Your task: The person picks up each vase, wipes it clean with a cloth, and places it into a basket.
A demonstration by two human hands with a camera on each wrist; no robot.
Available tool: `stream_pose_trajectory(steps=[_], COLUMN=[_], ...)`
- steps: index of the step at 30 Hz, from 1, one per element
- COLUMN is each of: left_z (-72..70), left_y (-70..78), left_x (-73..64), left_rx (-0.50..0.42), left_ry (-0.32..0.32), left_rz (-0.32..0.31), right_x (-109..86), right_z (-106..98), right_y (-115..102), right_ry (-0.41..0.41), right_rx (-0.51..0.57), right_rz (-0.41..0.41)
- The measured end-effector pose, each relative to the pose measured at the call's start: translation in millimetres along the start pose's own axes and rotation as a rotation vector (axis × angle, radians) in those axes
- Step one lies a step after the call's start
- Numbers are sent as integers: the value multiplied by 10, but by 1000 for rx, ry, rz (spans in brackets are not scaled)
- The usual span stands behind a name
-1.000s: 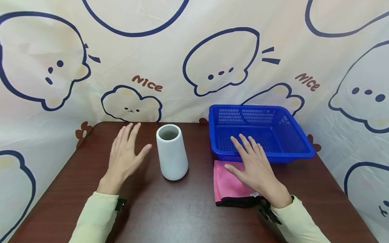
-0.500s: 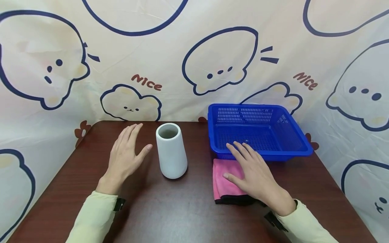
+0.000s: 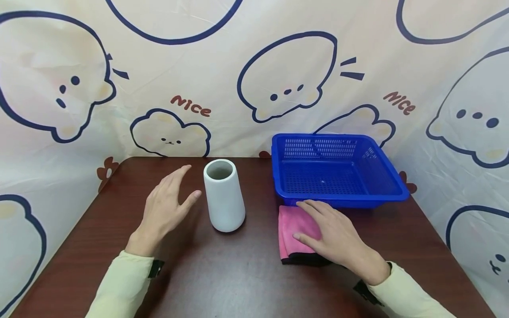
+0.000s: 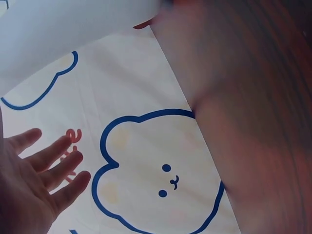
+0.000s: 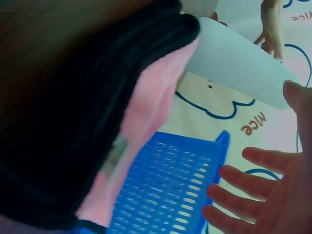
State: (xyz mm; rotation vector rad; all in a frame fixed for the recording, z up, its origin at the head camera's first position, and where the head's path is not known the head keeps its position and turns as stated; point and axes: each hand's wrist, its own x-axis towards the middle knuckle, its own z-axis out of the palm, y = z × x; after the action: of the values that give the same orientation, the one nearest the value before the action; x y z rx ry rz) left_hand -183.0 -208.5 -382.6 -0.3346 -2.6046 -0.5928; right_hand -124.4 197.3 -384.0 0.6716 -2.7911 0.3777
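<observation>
Folded pink cloth (image 3: 296, 227) under a right hand (image 3: 334, 234), toward the tabletop's (image 3: 238, 278) right edge.
Right fingers (image 5: 247, 182) parted, slightly bent, back up, contact unclear; left hand (image 3: 162, 206) beside the white vase (image 3: 225, 201), thumb wide of fingers; blue basket (image 3: 358, 199) at the far right corner; cloth partly hidden, sleeves (image 3: 119, 282) cut off.

We look into a screened-off tabletop booth (home or studio, we cannot tell), where creased, cream, cartoon-printed sheeting (image 3: 222, 75) flanks a dark reddish-brown wood-grain table (image 3: 238, 282) on three sides.
</observation>
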Motion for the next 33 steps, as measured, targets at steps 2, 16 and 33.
stream_pose_trajectory(steps=[2, 16, 33], left_z=[0, 26, 122], left_y=[8, 58, 122], left_x=[-7, -21, -48], left_rx=[-3, -20, -36], left_ry=[-11, -15, -52], left_rz=[4, 39, 55], right_x=[-2, 12, -35], right_z=[36, 263, 368], right_y=[29, 278, 461], right_ry=[-12, -160, -313], right_rx=[-6, -28, -1], right_rz=[-9, -43, -17])
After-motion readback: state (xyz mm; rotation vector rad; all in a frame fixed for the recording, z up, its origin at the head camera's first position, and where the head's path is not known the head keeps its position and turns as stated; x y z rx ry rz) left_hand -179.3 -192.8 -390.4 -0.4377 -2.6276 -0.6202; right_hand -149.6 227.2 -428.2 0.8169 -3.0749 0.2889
